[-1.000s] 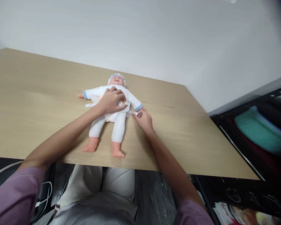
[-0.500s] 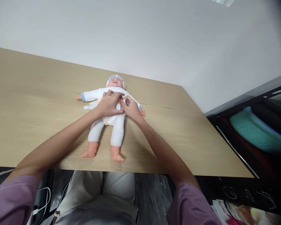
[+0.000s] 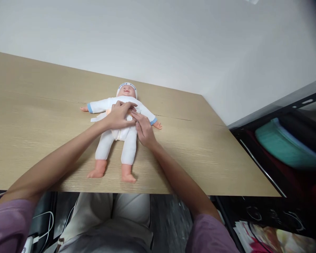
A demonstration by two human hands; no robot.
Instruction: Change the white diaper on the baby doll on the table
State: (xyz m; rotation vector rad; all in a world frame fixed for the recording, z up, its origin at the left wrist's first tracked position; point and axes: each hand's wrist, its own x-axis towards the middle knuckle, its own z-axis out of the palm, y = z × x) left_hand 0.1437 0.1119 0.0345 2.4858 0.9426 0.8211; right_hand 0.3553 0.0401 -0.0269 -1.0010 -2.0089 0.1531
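A baby doll (image 3: 129, 149) in a white outfit with blue cuffs and a lettered headband lies on its back, feet toward me. Around its hips and belly is a white diaper (image 3: 119, 134), mostly covered by my hands. One white diaper side flap (image 3: 98, 117) sticks out on the left. My left hand (image 3: 119, 115) rests across the doll's belly, fingers spread and thumb apart, on the diaper's front. Against the diaper's right side lies my right hand (image 3: 144, 129), its fingers stretched out and the fingertips meeting the left hand.
The doll lies on a wood-grain table (image 3: 189, 154) that runs back to a pale wall (image 3: 158, 42). Right of it stands a dark rack with a teal item (image 3: 287, 144). White cables (image 3: 51, 219) hang below the front edge at left.
My right hand's fingers have gone from a pinch at the diaper's right side to lying stretched out on its front. My left hand stays on the belly. The view has shifted slightly.
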